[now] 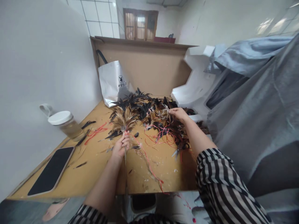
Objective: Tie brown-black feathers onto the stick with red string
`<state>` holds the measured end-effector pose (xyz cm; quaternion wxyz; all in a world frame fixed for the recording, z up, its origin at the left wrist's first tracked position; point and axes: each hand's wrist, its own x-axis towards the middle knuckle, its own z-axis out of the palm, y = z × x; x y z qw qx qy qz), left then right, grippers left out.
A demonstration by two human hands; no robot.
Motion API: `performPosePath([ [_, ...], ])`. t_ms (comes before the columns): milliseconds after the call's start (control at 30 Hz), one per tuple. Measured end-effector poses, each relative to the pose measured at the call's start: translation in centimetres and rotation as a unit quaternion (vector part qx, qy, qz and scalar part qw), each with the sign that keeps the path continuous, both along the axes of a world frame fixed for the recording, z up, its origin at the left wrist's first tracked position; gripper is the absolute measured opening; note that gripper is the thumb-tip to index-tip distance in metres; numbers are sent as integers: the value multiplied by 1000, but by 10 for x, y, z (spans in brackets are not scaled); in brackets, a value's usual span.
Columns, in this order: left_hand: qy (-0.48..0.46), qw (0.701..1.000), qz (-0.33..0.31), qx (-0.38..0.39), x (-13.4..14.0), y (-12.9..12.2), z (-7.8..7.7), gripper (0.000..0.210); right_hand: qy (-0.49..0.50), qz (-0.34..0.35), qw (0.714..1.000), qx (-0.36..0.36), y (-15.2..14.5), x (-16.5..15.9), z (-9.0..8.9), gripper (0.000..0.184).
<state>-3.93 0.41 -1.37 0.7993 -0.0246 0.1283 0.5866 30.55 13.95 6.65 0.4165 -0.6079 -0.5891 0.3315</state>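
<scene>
My left hand (121, 145) is closed round a thin stick with a fan of brown feathers at its top, a feather duster (125, 118). Red string (147, 157) runs from the binding near that hand down to the table's front edge. My right hand (179, 114) reaches into a heap of loose brown and black feathers (156, 109), its fingers pinched at pale quill ends. Whether a feather is gripped there is partly hidden. Below this hand lies a tangle of red string (167, 137), with scissors (175, 153) partly under dark feathers.
On the left are a lidded jar of liquid (71, 126) and a phone (52, 170). A silver bag (112, 82) leans at the back against a cardboard panel (154, 67). White foam (195, 84) and grey cloth (252, 102) border the right side.
</scene>
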Motion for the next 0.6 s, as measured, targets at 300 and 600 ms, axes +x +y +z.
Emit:
performPosePath([
  [300,-6,1000,5,4,-1,-1,0,26,269,142,949,-82,-39,3,24,35],
  [600,5,1000,4,7,-2,0,-3,25,-247,-115,962,-17,-44,82,34,13],
])
